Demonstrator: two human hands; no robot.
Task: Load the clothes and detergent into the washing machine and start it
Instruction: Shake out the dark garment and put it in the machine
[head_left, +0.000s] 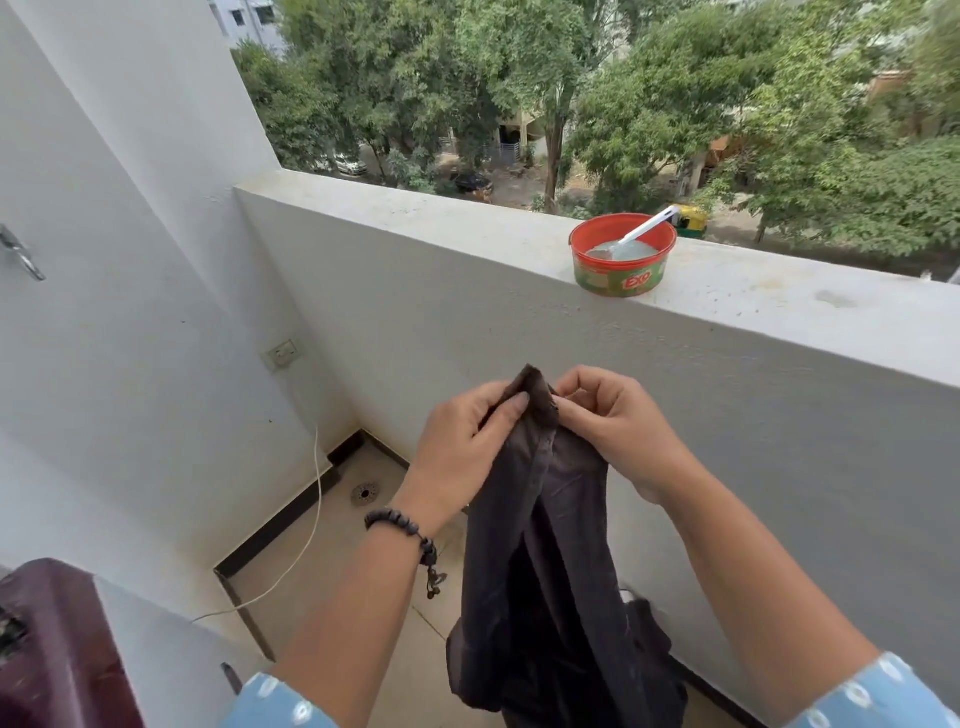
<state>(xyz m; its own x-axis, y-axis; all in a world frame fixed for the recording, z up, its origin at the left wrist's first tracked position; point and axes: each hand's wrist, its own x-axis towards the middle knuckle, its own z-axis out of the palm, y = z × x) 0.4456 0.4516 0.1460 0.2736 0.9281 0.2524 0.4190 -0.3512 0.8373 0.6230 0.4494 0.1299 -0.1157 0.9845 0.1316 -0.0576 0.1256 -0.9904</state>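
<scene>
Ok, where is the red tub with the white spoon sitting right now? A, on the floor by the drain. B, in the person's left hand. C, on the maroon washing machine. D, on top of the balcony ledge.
D: the red tub, white spoon in it, stands on the balcony ledge, while both hands hold a dark garment.

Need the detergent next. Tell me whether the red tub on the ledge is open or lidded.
Open. The red tub stands upright on the ledge without a lid, a white scoop resting in pale powder.

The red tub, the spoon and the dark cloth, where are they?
red tub (618, 275), head view, on its green label side.
spoon (644, 228), head view, on its white handle.
dark cloth (550, 545), head view, on the hanging middle.
</scene>
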